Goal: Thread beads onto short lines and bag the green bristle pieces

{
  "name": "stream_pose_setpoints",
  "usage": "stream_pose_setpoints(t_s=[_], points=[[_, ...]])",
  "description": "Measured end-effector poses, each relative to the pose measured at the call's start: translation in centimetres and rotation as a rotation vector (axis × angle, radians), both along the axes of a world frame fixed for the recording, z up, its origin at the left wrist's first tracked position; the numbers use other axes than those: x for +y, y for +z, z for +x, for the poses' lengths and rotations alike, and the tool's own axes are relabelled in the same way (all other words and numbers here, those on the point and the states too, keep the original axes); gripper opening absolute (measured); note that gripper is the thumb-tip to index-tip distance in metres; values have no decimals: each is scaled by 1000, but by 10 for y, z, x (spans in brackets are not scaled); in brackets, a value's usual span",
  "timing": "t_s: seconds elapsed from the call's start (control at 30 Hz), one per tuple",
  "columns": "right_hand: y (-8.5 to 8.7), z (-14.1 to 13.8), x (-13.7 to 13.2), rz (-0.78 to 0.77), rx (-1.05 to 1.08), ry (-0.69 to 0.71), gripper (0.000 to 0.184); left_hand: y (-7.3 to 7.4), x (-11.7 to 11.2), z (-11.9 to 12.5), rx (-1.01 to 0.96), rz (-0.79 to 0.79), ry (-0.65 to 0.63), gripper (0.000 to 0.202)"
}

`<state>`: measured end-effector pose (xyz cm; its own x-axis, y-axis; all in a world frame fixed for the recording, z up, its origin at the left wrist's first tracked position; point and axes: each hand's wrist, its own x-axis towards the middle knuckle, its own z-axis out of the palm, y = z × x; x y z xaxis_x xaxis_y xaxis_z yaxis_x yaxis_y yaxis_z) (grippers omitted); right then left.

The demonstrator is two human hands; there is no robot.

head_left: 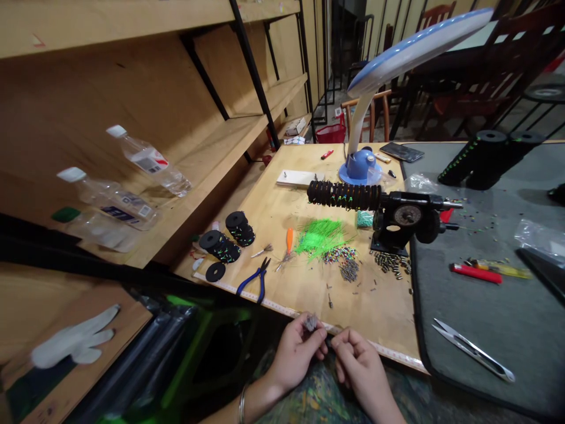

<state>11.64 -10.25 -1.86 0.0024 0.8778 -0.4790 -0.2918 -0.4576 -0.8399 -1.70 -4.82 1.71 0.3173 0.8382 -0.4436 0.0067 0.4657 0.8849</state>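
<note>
My left hand [296, 352] is closed at the table's near edge, pinching a small grey tuft [311, 322] between thumb and fingers. My right hand [358, 360] sits right beside it with fingers curled into a pinch; what it holds is too small to make out. Both hands hover just below the wooden tabletop [309, 288]. In front of them lie small metal bits [348, 270], a heap of green strands [320, 235], coloured beads [338, 253] and blue-handled pliers [255, 281].
A black winding tool [397, 221] with a rod of black discs [344, 195] stands mid-table before a blue lamp [359, 165]. Black discs [227, 238] lie left. Thread snips [474, 350] and lighters [477, 272] rest on the grey mat. Water bottles [115, 200] lie on the shelf.
</note>
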Motion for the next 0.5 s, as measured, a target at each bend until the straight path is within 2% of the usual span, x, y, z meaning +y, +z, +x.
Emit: stream_pose_setpoints(t_s=[0.5], points=[[-6, 0, -1, -47, 29, -4, 52, -10, -5, -3, 143, 193, -25, 39]])
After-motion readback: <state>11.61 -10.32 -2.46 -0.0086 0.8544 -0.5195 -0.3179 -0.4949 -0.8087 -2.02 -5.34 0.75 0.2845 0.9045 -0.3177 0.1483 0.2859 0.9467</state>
